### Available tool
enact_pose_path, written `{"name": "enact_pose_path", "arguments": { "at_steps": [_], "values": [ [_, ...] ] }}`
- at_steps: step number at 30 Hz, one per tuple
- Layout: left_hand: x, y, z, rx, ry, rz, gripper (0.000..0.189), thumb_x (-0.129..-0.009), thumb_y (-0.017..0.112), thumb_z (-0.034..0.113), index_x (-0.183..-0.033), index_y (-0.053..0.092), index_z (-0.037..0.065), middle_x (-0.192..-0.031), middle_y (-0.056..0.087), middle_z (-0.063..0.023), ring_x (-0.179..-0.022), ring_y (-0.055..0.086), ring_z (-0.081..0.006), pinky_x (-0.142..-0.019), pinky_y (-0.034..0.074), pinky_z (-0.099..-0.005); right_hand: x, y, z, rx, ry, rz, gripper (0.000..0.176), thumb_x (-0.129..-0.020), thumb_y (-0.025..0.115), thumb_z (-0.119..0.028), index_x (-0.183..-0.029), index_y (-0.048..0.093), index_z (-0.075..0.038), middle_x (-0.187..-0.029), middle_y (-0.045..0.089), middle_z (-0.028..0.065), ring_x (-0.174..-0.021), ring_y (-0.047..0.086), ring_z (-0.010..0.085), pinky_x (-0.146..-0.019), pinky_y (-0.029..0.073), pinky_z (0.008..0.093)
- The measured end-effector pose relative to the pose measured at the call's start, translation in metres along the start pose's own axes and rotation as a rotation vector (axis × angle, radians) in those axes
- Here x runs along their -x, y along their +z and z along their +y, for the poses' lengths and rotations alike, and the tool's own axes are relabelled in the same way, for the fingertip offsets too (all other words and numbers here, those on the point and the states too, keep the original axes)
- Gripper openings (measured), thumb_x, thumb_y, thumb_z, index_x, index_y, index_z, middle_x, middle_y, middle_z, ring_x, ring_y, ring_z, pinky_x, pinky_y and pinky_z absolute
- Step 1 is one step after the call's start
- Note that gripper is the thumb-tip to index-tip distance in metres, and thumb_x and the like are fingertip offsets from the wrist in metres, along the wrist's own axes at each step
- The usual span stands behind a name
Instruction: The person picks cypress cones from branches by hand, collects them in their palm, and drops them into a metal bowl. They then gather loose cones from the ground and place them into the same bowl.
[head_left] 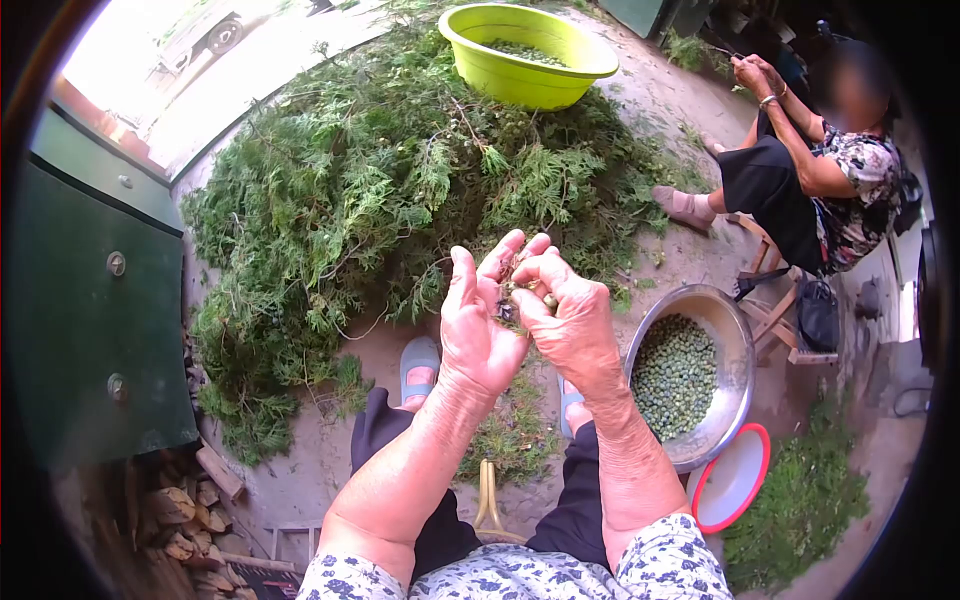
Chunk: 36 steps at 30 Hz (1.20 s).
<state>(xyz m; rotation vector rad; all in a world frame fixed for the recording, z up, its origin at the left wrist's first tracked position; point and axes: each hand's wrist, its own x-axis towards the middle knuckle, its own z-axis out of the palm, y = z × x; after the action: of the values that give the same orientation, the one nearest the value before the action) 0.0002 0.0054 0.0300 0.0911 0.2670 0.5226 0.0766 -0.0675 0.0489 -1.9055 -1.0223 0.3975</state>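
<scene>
My left hand [472, 330] is turned palm up, with its thumb apart and fingers slightly curled. In it lie small green seed cones and dry brown plant bits [507, 305]. Over that palm, my right hand [570, 315] has its thumb and fingers closed in a pinch, with a round green cone [550, 299] showing at the fingertips. The fingers partly hide what they grip. Below and to the right of my right hand stands a metal basin [741, 360] holding many round green cones [680, 380]. Both hands are in front of a large heap of leafy evergreen branches [350, 190].
A yellow-green tub [520, 85] with more green cones rests by the heap. A red-rimmed white basin [735, 480] leans near the metal one. Another person [800, 175] sits at right, hands raised around a sprig. Firewood [180, 510] and a green cabinet [105, 320] stand left.
</scene>
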Motion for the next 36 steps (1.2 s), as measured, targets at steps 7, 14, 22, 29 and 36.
{"name": "enact_pose_path", "arguments": {
  "at_steps": [7,14,22,29,36],
  "values": [
    [-0.001,-0.002,0.005,-0.077,0.021,0.036,0.066,-0.095,0.032,0.054,-0.13,0.039,-0.001,-0.128,0.049,-0.0192,-0.113,0.051,-0.0288,-0.098,0.042,-0.0392,-0.011,-0.023,0.015,-0.907,0.336,-0.073,0.009,-0.087,0.06,-0.005,-0.095,0.057,-0.001,-0.077,0.062,0.0042,-0.057,0.056,0.0066,-0.045,0.04,0.0188],
    [0.0,-0.001,0.008,0.039,0.05,0.027,0.066,-0.095,0.033,0.053,-0.131,0.036,-0.003,-0.13,0.046,-0.0209,-0.122,0.046,-0.0314,-0.102,0.041,-0.0424,-0.013,-0.022,0.014,-1.567,0.31,-0.118,0.011,-0.087,0.057,-0.004,-0.098,0.058,-0.001,-0.085,0.062,0.0083,-0.062,0.056,0.0101,-0.046,0.04,0.0199],
    [-0.003,-0.003,0.009,0.048,0.067,0.05,0.065,-0.095,0.038,0.05,-0.13,0.036,-0.005,-0.134,0.042,-0.0232,-0.127,0.041,-0.0311,-0.1,0.043,-0.0406,-0.003,-0.006,0.001,-0.21,-0.046,0.066,0.012,-0.077,0.066,0.0,-0.089,0.068,-0.002,-0.082,0.063,0.0048,-0.073,0.058,0.0127,-0.066,0.047,0.0254],
    [-0.001,-0.003,0.01,0.045,0.051,0.055,0.061,-0.094,0.042,0.047,-0.13,0.039,-0.002,-0.133,0.044,-0.0204,-0.125,0.044,-0.0297,-0.097,0.046,-0.0383,-0.007,-0.01,0.008,-0.269,0.014,0.012,0.011,-0.08,0.064,-0.001,-0.091,0.065,0.0,-0.081,0.062,0.0063,-0.068,0.057,0.0123,-0.061,0.046,0.0258],
    [0.001,0.001,0.012,0.031,0.08,0.104,0.068,-0.092,0.039,0.055,-0.125,0.041,-0.004,-0.125,0.049,-0.0207,-0.12,0.048,-0.0331,-0.103,0.04,-0.0461,-0.005,-0.039,0.025,-0.592,0.298,0.049,0.009,-0.086,0.063,-0.007,-0.095,0.062,-0.004,-0.066,0.056,-0.0039,-0.05,0.046,0.0013,-0.041,0.034,0.0154]
  ]
}}
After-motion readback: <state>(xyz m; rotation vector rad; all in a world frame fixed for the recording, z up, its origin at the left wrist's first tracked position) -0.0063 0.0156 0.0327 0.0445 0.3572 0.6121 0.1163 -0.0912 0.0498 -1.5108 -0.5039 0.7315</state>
